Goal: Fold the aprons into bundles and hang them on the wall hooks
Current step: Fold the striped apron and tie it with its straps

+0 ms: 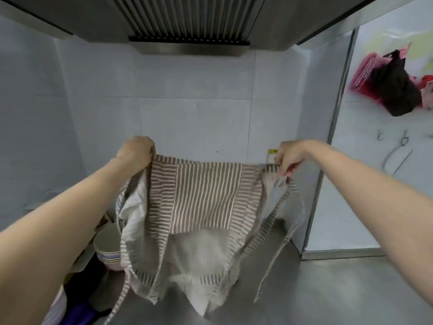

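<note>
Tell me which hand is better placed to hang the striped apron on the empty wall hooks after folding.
Probably the right hand. It grips the striped apron at the corner nearer the empty wall hooks, on the right wall. The left hand grips the far corner.

Two bare forearms come in from the 7 and 4 o'clock edges, with no sleeves, watch, or rings showing. The left hand [136, 150] and right hand [289, 158] wear no gloves; fingers look plain, nails too blurred to judge.

Stacked bowls [108, 252] half behind striped apron [201, 200]; yellow label [272, 154] behind right hand [289, 158]
</note>
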Available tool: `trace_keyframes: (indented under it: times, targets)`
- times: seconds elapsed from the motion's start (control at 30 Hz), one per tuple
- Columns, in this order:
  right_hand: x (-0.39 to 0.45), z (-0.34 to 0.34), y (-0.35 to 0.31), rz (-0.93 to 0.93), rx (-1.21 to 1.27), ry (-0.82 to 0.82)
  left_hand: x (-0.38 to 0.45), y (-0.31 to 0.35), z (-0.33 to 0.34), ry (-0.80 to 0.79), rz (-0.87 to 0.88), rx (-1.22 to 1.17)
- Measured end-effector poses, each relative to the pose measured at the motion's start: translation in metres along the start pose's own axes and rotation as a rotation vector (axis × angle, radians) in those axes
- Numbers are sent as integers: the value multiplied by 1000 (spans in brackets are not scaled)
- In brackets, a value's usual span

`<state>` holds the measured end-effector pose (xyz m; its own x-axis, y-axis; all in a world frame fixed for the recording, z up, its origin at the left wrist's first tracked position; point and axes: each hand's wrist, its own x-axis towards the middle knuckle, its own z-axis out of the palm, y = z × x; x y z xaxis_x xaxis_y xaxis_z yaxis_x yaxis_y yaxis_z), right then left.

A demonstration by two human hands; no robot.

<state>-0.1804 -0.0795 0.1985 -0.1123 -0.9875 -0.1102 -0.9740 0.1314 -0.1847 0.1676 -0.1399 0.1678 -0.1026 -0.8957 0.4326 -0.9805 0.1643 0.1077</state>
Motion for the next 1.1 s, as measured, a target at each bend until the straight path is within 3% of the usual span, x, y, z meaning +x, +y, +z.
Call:
trace_keyframes:
  times: [0.03, 0.2, 0.27, 0.33, 0.37, 0.43, 0.5, 0.57, 0.63, 0.73, 0.8, 0.83, 0.87, 0.97, 1.0, 1.1]
  targets:
    - [0, 6, 7, 16, -6, -117, 1, 4, 4, -33, 6, 35]
    - [8, -1, 29, 109, -119, -113, 7, 31, 14, -162, 162, 249]
    - [15, -21, 36, 165, -95, -49, 8, 40, 22, -396, 301, 292]
    - [25, -42, 42, 195, 3, 128, 0, 55, 26, -698, 401, 286]
    - [37, -50, 40, 177, 67, 244, -6, 62, 31, -809, 434, 220]
    - [63, -64, 21, 98, 81, 431, -21, 76, 40, -885, 495, 15]
    - [96, -67, -9, 11, 46, 603, -32, 79, 64, -931, 403, -218]
    - [128, -48, -48, -64, 127, 673, -44, 74, 102, -1023, 248, -484]
    - [165, -8, -88, -167, 156, 584, -57, 62, 154, -1100, 68, -692]
    - [197, 88, -131, -318, 226, 189, -88, 43, 233, -1116, -123, -735]
    - [206, 160, -139, -355, 369, -62, -111, 29, 274, -994, -2, -552]
    - [205, 188, -138, -353, 399, -145, -115, 25, 288, -1026, -83, -538]
    - [202, 217, -134, -362, 355, -208, -126, 17, 308, -1027, -46, -526]
    - [187, 282, -95, -358, 217, -368, -160, 2, 346, -977, 58, -86]
    - [180, 294, -79, -343, 191, -416, -164, 1, 348, -947, 13, -2]
    - [157, 325, -26, -256, 117, -586, -173, 15, 349, -963, 78, -144]
